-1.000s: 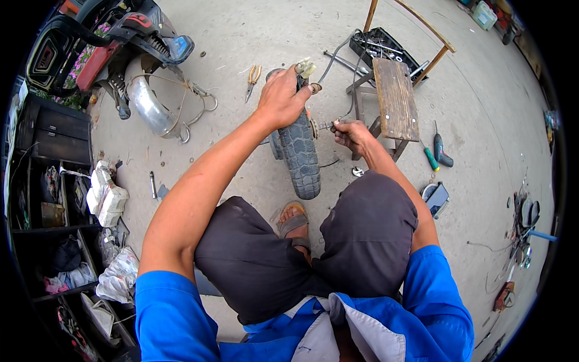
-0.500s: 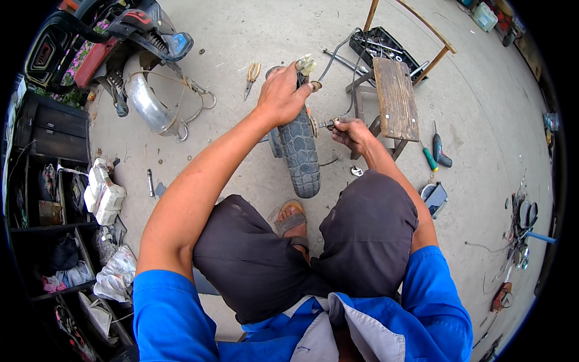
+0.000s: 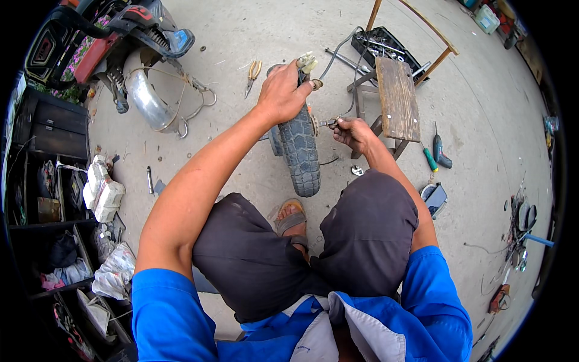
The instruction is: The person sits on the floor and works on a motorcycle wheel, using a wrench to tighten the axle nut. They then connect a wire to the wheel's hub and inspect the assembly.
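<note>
A wheel with a chunky black tyre stands upright on the floor in front of my knees. My left hand is wrapped over the tyre's upper part, thumb on the right side. By its fingertips sit a pale yellowish piece and a brownish round part. At the wheel's right side my right hand pinches a small metal piece in line with the axle; its exact kind is partly hidden by the fingers. A thin dark cable runs down close to these fingers.
A wooden stool stands right of the wheel, with a black toolbox behind. Pliers lie left of the wheel. A green-handled screwdriver and a drill lie right. Far left are a silver fender and black shelving.
Both hands keep their places on the wheel and the small metal piece. The view has shifted very slightly; nothing else has visibly moved.
</note>
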`<action>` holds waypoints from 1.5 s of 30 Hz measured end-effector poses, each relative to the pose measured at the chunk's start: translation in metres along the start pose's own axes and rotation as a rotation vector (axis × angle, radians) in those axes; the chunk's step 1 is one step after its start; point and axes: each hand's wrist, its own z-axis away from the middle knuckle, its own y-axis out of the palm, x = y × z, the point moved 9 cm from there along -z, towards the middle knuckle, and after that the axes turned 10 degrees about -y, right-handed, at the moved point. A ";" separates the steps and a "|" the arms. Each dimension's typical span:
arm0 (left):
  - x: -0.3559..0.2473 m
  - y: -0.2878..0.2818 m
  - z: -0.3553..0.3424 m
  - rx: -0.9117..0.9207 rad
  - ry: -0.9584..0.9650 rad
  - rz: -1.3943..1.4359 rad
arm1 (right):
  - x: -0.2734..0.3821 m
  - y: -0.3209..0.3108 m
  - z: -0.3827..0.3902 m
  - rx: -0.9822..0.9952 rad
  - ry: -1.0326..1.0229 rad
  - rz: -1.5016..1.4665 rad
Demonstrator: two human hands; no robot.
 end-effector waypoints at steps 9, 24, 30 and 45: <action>0.003 0.002 -0.001 0.080 -0.061 0.013 | -0.002 0.001 0.000 0.046 0.024 0.004; 0.007 0.003 -0.001 0.083 -0.072 0.001 | -0.002 0.004 0.001 0.101 0.062 0.004; 0.007 0.002 -0.001 0.089 -0.086 0.013 | 0.002 0.002 0.002 0.054 0.053 0.098; 0.003 0.001 -0.001 0.063 -0.028 0.040 | 0.016 0.003 0.006 -0.102 -0.047 0.304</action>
